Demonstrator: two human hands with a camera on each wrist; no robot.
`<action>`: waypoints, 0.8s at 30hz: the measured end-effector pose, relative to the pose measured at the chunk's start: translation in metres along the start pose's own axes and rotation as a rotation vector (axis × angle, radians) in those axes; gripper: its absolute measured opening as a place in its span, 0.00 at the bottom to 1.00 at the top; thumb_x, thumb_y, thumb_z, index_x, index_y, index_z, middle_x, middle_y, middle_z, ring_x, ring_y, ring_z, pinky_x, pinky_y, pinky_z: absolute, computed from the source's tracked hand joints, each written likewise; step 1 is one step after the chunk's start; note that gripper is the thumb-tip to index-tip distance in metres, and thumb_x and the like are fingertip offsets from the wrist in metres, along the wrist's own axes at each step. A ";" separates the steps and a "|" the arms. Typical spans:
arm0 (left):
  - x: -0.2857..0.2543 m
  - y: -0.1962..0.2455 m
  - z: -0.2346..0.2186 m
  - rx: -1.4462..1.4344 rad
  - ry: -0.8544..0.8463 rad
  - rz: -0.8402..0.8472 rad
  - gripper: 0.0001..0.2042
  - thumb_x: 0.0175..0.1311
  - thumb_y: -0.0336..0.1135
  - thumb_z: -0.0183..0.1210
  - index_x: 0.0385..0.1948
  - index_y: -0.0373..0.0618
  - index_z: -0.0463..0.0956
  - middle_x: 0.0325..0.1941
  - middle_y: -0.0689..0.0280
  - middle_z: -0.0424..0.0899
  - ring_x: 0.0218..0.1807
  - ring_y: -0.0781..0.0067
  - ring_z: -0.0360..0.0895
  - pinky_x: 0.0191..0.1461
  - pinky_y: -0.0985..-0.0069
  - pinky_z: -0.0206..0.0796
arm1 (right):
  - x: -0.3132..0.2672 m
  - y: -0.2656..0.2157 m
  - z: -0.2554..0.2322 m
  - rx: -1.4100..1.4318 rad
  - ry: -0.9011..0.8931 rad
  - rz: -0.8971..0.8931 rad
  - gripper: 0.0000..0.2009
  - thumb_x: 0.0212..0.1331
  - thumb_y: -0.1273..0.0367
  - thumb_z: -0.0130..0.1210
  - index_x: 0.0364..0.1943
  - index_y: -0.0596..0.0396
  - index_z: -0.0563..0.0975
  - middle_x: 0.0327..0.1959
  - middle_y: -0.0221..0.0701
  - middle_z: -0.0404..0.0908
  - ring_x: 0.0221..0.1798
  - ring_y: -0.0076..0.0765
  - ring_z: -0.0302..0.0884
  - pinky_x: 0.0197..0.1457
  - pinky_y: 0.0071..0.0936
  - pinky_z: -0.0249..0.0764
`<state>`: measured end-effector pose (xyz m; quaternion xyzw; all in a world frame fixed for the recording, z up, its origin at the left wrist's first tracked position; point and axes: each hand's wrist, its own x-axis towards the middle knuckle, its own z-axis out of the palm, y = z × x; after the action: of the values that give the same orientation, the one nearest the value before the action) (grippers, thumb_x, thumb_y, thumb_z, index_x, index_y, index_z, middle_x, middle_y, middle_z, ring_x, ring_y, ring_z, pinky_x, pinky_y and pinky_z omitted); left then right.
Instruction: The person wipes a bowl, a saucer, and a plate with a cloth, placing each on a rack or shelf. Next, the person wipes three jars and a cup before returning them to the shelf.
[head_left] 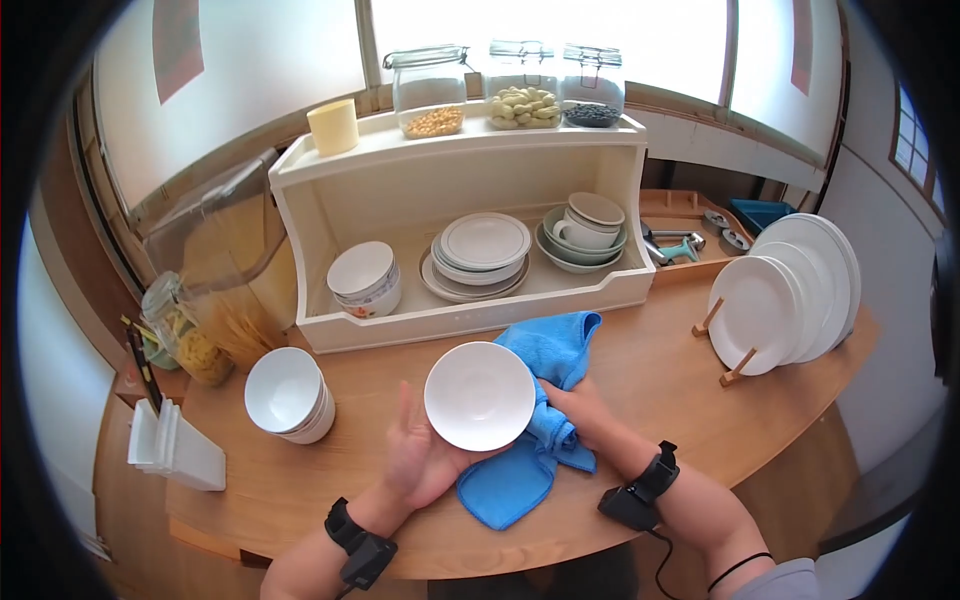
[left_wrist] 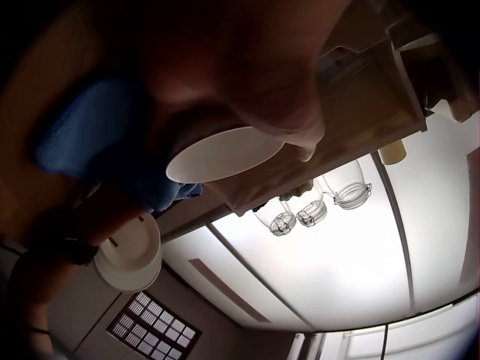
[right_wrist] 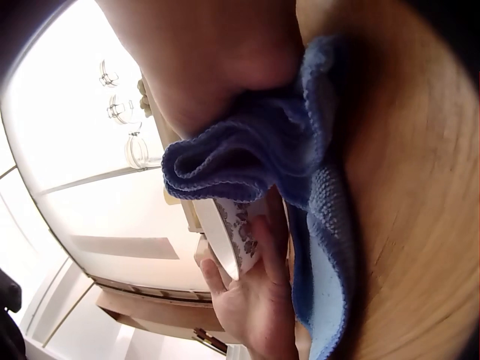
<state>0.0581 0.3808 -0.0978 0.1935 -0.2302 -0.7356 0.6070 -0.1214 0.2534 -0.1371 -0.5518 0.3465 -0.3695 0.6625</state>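
Observation:
A white bowl (head_left: 480, 396) with a grey floral outside (right_wrist: 244, 225) faces up above the table. My left hand (head_left: 425, 460) is under its near-left side, palm up. The fingers (right_wrist: 268, 244) stretch along the bowl's underside, and the thumb points up apart from the rim. On the bowl's right, my right hand (head_left: 583, 412) grips a bunched blue cloth (head_left: 508, 490) against its side. Part of the cloth is behind the bowl, and another part hangs down in front toward the table. The right fingertips are hidden by cloth and bowl.
Stacked white bowls (head_left: 288, 390) stand left, beside a white utensil holder (head_left: 190, 450). A cream shelf (head_left: 480, 325) at the back bears bowls, plates and a cup, with glass jars (head_left: 430, 90) on top. Plates (head_left: 752, 312) stand upright in a wooden rack at right.

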 end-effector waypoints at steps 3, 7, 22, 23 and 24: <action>0.003 0.001 -0.002 -0.011 0.049 0.045 0.34 0.66 0.63 0.34 0.66 0.49 0.53 0.68 0.57 0.59 0.68 0.52 0.58 0.69 0.48 0.51 | -0.001 -0.002 0.002 -0.082 0.001 0.011 0.26 0.56 0.69 0.58 0.58 0.63 0.65 0.56 0.39 0.73 0.58 0.35 0.71 0.60 0.31 0.67; 0.003 0.003 -0.007 0.055 0.099 0.044 0.32 0.69 0.61 0.31 0.65 0.48 0.55 0.66 0.60 0.63 0.66 0.59 0.62 0.67 0.55 0.56 | -0.001 0.000 0.004 -0.089 0.035 -0.054 0.25 0.56 0.72 0.57 0.58 0.63 0.66 0.56 0.40 0.73 0.58 0.36 0.70 0.61 0.33 0.66; 0.002 0.009 -0.014 0.066 0.013 0.111 0.34 0.66 0.63 0.37 0.65 0.47 0.54 0.65 0.59 0.65 0.65 0.61 0.63 0.65 0.60 0.60 | -0.039 -0.046 0.009 -0.245 0.325 -0.742 0.12 0.51 0.76 0.58 0.42 0.60 0.76 0.41 0.34 0.80 0.43 0.32 0.77 0.50 0.29 0.71; 0.001 0.007 -0.014 0.066 0.014 0.121 0.34 0.66 0.63 0.37 0.65 0.47 0.54 0.65 0.59 0.65 0.65 0.61 0.63 0.65 0.60 0.60 | -0.042 -0.046 0.013 -0.245 0.316 -0.747 0.12 0.51 0.76 0.58 0.42 0.60 0.76 0.41 0.34 0.80 0.43 0.32 0.77 0.50 0.29 0.71; 0.000 0.003 -0.014 0.108 -0.006 0.085 0.35 0.66 0.64 0.37 0.66 0.49 0.53 0.66 0.60 0.63 0.66 0.60 0.61 0.67 0.57 0.58 | -0.043 -0.045 0.015 -0.410 0.205 -0.825 0.12 0.51 0.76 0.58 0.42 0.59 0.77 0.42 0.36 0.80 0.44 0.34 0.77 0.50 0.30 0.71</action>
<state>0.0685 0.3790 -0.1070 0.2137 -0.2795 -0.6964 0.6255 -0.1347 0.2927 -0.0878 -0.7234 0.2277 -0.5785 0.3002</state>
